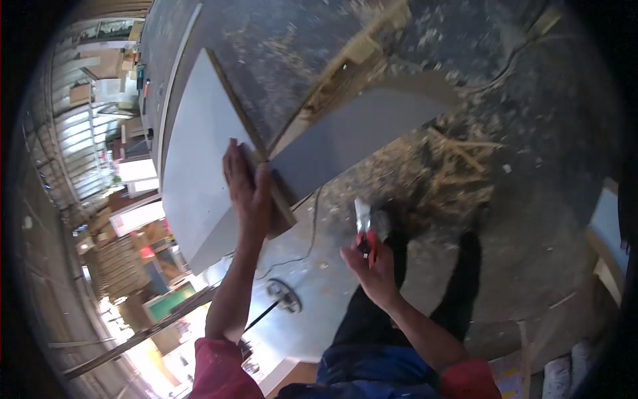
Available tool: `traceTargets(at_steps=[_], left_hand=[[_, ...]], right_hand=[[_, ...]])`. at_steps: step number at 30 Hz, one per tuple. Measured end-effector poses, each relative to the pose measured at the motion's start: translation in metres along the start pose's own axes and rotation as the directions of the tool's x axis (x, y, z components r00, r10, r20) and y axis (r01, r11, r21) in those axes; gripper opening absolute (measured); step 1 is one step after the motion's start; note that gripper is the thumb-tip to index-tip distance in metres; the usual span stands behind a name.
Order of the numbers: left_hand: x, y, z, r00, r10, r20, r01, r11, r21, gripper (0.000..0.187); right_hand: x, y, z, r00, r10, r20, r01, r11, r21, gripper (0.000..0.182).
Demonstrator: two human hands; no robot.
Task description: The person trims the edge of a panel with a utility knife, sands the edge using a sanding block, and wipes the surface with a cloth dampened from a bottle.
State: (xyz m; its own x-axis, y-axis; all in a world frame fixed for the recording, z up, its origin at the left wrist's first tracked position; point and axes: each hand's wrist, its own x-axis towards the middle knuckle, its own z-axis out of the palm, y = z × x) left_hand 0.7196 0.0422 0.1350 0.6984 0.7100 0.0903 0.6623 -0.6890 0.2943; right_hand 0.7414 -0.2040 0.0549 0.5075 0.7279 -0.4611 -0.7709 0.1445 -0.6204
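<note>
Resting on the large, flat white panel with a brown edge [199, 133], left of centre in the head view, the loosely spread left hand [247, 189] might let it slide if pressure slackens, while the right hand [377, 274] grips a red-handled, pale-tipped tool [363, 217].

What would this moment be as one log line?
left hand: touching white panel | right hand: holding red-handled tool | floor: scattered wood shavings

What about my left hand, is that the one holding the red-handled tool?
No, the red-handled tool is in your right hand, while your left hand is at the edge of the white panel.
</note>
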Motion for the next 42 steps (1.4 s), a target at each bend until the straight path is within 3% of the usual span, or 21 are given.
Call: traceTargets(at_steps=[3, 6, 7, 9, 11, 13, 14, 16, 20, 21, 22, 26, 28, 30, 32, 34, 35, 37, 39, 41, 42], left_hand=[[0.001, 0.006, 0.001, 0.996, -0.065, -0.055, 0.054, 0.981, -0.184, 0.064], [0.001, -0.007, -0.011, 0.98, -0.157, -0.123, 0.09, 0.899, -0.429, 0.064], [-0.001, -0.021, -0.016, 0.969, -0.189, -0.159, 0.079, 0.848, -0.524, 0.064], [-0.013, -0.061, -0.033, 0.923, -0.243, -0.298, 0.036, 0.827, -0.561, 0.064], [-0.029, -0.115, -0.037, 0.891, -0.302, -0.339, 0.022, 0.775, -0.632, 0.063], [-0.054, -0.148, -0.059, 0.88, -0.377, -0.289, 0.095, 0.736, -0.671, 0.065], [-0.062, -0.169, -0.061, 0.867, -0.405, -0.29, 0.073, 0.68, -0.73, 0.067], [-0.077, -0.181, -0.075, 0.858, -0.442, -0.262, 0.064, 0.598, -0.799, 0.071], [-0.09, -0.208, -0.079, 0.849, -0.479, -0.223, 0.115, 0.58, -0.806, 0.074], [-0.092, -0.212, -0.075, 0.847, -0.485, -0.218, 0.118, 0.572, -0.812, 0.074], [-0.093, -0.215, -0.068, 0.856, -0.455, -0.245, 0.102, 0.614, -0.783, 0.074], [-0.092, -0.204, -0.068, 0.861, -0.396, -0.319, 0.108, 0.755, -0.647, 0.073], [-0.09, -0.199, -0.07, 0.863, -0.385, -0.327, 0.141, 0.805, -0.576, 0.069], [-0.086, -0.194, -0.07, 0.871, -0.366, -0.329, 0.163, 0.846, -0.508, 0.066], [-0.083, -0.193, -0.069, 0.918, -0.258, -0.3, 0.184, 0.949, -0.255, 0.061], [-0.082, -0.19, -0.069, 0.917, -0.268, -0.295, 0.192, 0.945, -0.264, 0.06], [-0.08, -0.19, -0.068, 0.912, -0.289, -0.291, 0.214, 0.941, -0.264, 0.059], [-0.071, -0.196, -0.066, 0.907, -0.301, -0.293, 0.215, 0.932, -0.293, 0.06], [-0.059, -0.202, -0.068, 0.899, -0.319, -0.301, 0.222, 0.922, -0.316, 0.06], [-0.046, -0.198, -0.074, 0.907, -0.348, -0.237, 0.334, 0.937, -0.1, 0.063], [-0.045, -0.191, -0.08, 0.902, -0.348, -0.254, 0.332, 0.938, -0.102, 0.063]], right_hand=[[0.02, -0.026, 0.019, 0.974, 0.137, -0.182, -0.134, 0.991, 0.027, 0.033], [0.042, -0.037, 0.038, 0.94, -0.115, -0.322, 0.098, 0.993, -0.066, 0.038], [0.049, -0.043, 0.046, 0.937, -0.148, -0.316, 0.122, 0.988, -0.099, 0.038], [0.057, -0.056, 0.061, 0.828, -0.184, -0.53, 0.086, 0.975, -0.205, 0.037], [0.073, -0.056, 0.055, 0.865, -0.223, -0.449, 0.12, 0.962, -0.246, 0.041], [0.094, -0.06, 0.065, 0.698, -0.246, -0.673, 0.096, 0.963, -0.253, 0.039], [0.097, -0.066, 0.075, 0.692, -0.258, -0.674, 0.095, 0.958, -0.269, 0.039], [0.102, -0.075, 0.092, 0.701, -0.112, -0.705, 0.091, 0.994, -0.068, 0.032], [0.151, -0.02, 0.028, 0.739, -0.102, -0.666, 0.143, 0.99, 0.007, 0.022], [0.155, -0.007, 0.015, 0.783, 0.055, -0.62, 0.033, 0.991, 0.13, 0.017], [0.157, 0.001, 0.005, 0.806, 0.208, -0.554, -0.081, 0.966, 0.245, 0.012], [0.123, 0.014, -0.013, 0.852, 0.226, -0.473, -0.09, 0.952, 0.292, 0.011], [0.098, -0.001, -0.003, 0.728, 0.035, -0.684, 0.049, 0.993, 0.103, 0.016], [0.067, -0.025, 0.005, 0.707, -0.061, -0.705, 0.059, 0.998, -0.027, 0.017], [0.042, -0.037, -0.002, 0.682, -0.156, -0.715, 0.067, 0.986, -0.152, 0.018], [0.025, -0.046, -0.008, 0.654, -0.543, -0.527, 0.236, 0.808, -0.54, 0.03], [0.011, -0.058, 0.006, 0.646, -0.556, -0.523, 0.25, 0.802, -0.543, 0.03], [-0.019, -0.085, 0.035, 0.701, -0.591, -0.4, 0.078, 0.62, -0.781, 0.03], [-0.031, -0.095, 0.048, 0.71, -0.627, -0.321, 0.147, 0.577, -0.804, 0.028], [-0.042, -0.107, 0.061, 0.715, -0.659, -0.235, 0.218, 0.529, -0.82, 0.027], [-0.05, -0.114, 0.07, 0.719, -0.679, -0.152, 0.158, 0.373, -0.914, 0.025]])
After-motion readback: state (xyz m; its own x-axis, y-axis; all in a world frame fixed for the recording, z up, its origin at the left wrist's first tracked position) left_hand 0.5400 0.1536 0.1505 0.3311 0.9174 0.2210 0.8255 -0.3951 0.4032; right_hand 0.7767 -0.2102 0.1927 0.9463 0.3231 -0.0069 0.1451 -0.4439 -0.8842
